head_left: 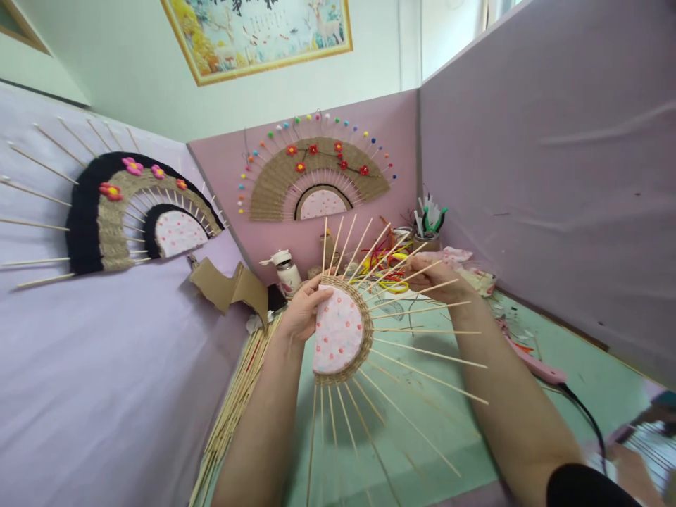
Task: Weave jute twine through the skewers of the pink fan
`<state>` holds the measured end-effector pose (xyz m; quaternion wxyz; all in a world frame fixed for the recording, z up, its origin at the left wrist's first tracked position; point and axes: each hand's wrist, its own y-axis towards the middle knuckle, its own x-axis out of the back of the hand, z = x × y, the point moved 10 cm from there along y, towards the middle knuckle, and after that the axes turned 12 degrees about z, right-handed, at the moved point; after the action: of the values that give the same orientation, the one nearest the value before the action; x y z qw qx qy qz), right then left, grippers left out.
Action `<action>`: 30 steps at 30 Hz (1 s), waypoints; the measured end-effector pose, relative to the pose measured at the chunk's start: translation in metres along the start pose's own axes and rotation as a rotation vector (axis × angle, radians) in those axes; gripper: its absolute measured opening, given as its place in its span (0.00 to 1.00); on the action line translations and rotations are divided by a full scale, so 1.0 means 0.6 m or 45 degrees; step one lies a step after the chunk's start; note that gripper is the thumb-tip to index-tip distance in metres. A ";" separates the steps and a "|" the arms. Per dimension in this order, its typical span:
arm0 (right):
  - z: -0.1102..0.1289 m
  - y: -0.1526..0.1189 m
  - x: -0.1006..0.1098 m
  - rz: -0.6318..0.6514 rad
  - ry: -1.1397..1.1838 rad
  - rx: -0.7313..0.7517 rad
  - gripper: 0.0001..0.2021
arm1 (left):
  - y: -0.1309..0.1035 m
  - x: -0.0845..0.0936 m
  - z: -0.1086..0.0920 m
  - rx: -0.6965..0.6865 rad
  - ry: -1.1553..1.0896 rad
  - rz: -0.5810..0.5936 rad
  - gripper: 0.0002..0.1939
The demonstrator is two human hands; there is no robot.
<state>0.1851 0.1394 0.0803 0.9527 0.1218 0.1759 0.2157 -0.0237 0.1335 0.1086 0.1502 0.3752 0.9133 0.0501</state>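
Note:
A half-round fan frame (341, 327) is held up over the table, tilted with its straight edge to the left. Its centre is white-pink cloth with red dots, rimmed by woven tan cord (366, 320), and thin wooden sticks (430, 351) radiate from the rim. My left hand (305, 310) grips the straight edge near its upper corner, thumb on the cloth. Behind the upper right sticks, my right hand (430, 273) is closed with its fingers pinched together. Sticks partly cover those fingers, and what they hold cannot be made out.
Two finished fans, one with red blossoms (322, 176) and one with a black band (87, 218), hang on the partitions. A white bottle (286, 273), bundled sticks (237, 401), cardboard (214, 285), a tool pot (427, 243) and a pink corded tool (536, 362) surround the green table (422, 408).

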 end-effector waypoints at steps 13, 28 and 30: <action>0.036 -0.013 0.043 -0.146 0.152 0.162 0.16 | 0.006 -0.030 0.049 0.208 0.013 0.109 0.28; 0.059 -0.018 0.021 -0.224 0.255 0.315 0.12 | 0.005 -0.018 0.035 0.161 0.039 0.067 0.27; 0.046 -0.009 0.016 -0.201 0.321 0.277 0.12 | 0.004 -0.015 0.029 0.140 0.048 0.049 0.27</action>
<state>0.2057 0.1346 0.1011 0.9183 0.1819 0.3253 0.1335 -0.0105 0.1285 0.0947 0.1111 0.3994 0.9100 0.0097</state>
